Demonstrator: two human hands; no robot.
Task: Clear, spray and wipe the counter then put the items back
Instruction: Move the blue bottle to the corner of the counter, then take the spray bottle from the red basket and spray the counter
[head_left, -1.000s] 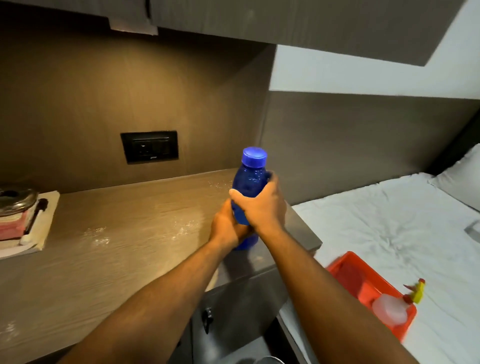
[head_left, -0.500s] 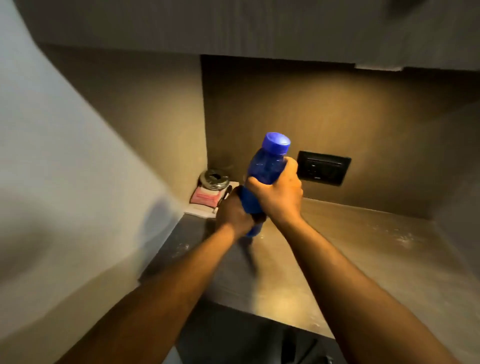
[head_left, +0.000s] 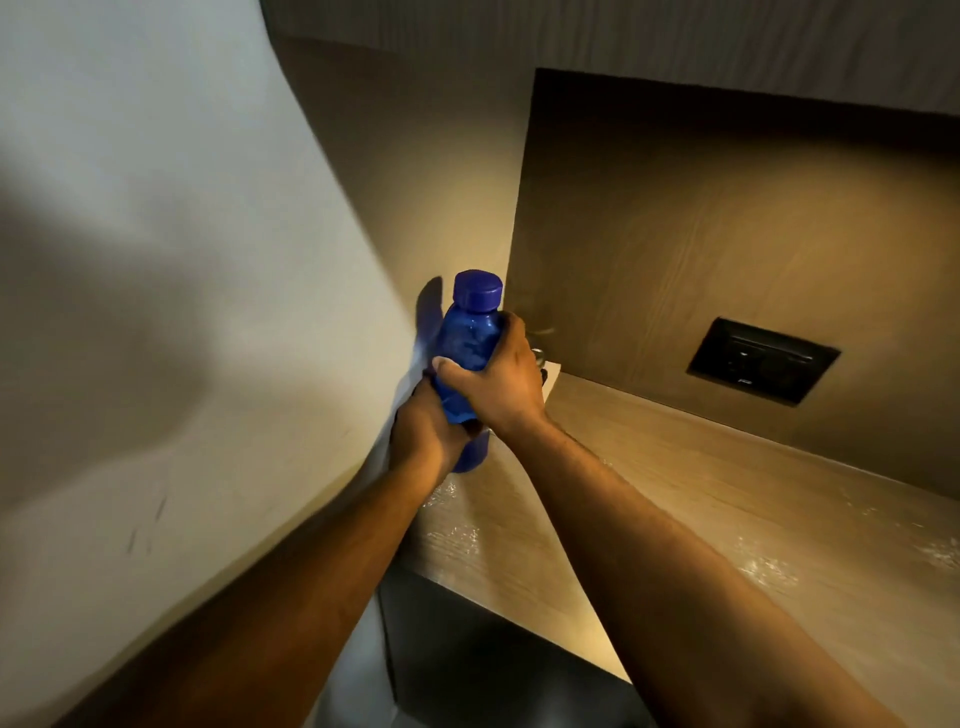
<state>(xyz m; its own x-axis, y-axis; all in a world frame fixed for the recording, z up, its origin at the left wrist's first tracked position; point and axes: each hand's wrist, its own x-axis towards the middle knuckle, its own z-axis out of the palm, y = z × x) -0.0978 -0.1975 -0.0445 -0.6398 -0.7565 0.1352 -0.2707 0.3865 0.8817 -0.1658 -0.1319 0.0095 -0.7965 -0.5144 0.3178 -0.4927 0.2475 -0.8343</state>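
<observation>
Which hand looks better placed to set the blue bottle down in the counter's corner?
Probably the right hand: it wraps the blue bottle mid-body, while the left hand grips lower, near its base.

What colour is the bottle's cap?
Blue, like the bottle itself; the cap shows clearly in the head view.

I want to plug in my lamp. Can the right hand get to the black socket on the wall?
Probably yes. The counter between the right hand and the black socket looks bare, but that hand grips the blue bottle with the left hand, so it must let go first.
</observation>
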